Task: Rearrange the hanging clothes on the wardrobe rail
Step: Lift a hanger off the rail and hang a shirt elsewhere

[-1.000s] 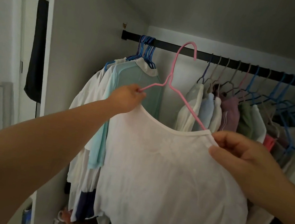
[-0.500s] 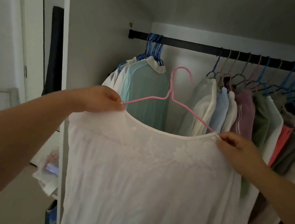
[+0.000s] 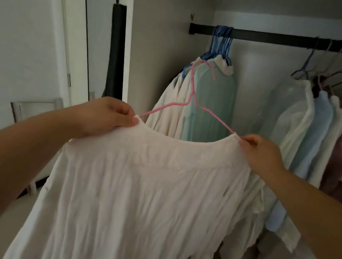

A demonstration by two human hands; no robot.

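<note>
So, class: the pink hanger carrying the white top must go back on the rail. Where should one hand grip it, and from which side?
Grip the pink hanger at its twisted neck, just below the hook, coming from the front. The neck stands bare above the white top, while both hands pinch only the shoulders, probably leaving the hook hard to steer onto the rail.

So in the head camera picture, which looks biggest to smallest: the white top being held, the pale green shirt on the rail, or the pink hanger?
1. White top: by far the largest, though it is nearest the camera, which inflates it.
2. Pale green shirt.
3. Pink hanger.
</note>
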